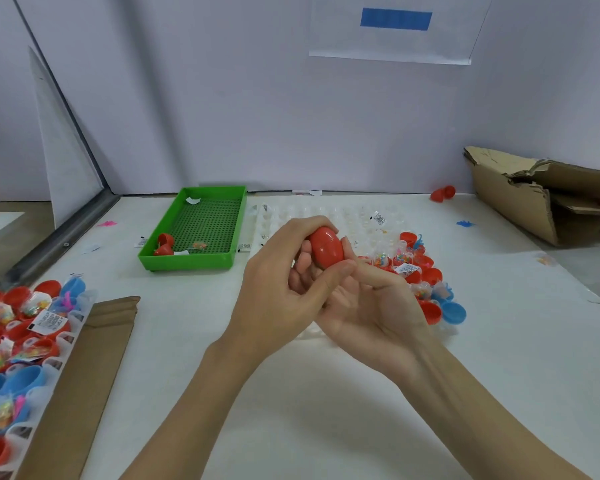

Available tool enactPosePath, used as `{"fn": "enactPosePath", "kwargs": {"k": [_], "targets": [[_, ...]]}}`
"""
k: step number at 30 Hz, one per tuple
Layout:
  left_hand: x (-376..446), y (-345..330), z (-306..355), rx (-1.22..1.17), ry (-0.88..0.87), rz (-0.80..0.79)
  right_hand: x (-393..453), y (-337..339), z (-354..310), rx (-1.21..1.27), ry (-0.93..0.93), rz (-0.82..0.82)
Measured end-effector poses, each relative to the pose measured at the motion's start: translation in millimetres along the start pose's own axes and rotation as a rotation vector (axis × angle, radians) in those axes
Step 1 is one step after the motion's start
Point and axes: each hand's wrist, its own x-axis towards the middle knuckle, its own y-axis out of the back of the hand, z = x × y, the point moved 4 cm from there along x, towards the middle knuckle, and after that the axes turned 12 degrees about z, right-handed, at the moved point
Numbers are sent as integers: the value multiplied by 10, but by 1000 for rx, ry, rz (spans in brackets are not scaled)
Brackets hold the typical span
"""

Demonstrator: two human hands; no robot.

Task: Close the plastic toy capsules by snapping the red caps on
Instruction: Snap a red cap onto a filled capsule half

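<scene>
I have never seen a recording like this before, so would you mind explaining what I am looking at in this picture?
There is no machine here: a person works with two bare hands, and the single picture comes from a camera worn on their head, looking forward and down. The left hand and the right hand together hold one red capsule, an egg-shaped plastic toy shell, above a white table.

On the table, a green tray holds a couple of red capsule pieces. Behind the hands lies a clear holder tray with open red and blue capsule halves and small toy bags on its right side. At the left edge, a second rack holds more filled halves beside a strip of cardboard. A torn cardboard box sits at far right.
</scene>
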Motion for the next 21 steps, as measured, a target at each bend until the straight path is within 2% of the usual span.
{"fn": "enactPosePath", "kwargs": {"k": [4, 9, 16, 21], "targets": [[16, 46, -49, 109, -88, -39, -11, -31, 60, 40, -34, 21], [21, 78, -38, 251, -223, 0, -6, -26, 85, 100, -91, 30], [27, 54, 11, 280, -267, -6, 0, -45, 93, 182, -130, 11], [20, 49, 3, 331, -291, -26, 24, -24, 82, 133, -98, -6]]}}
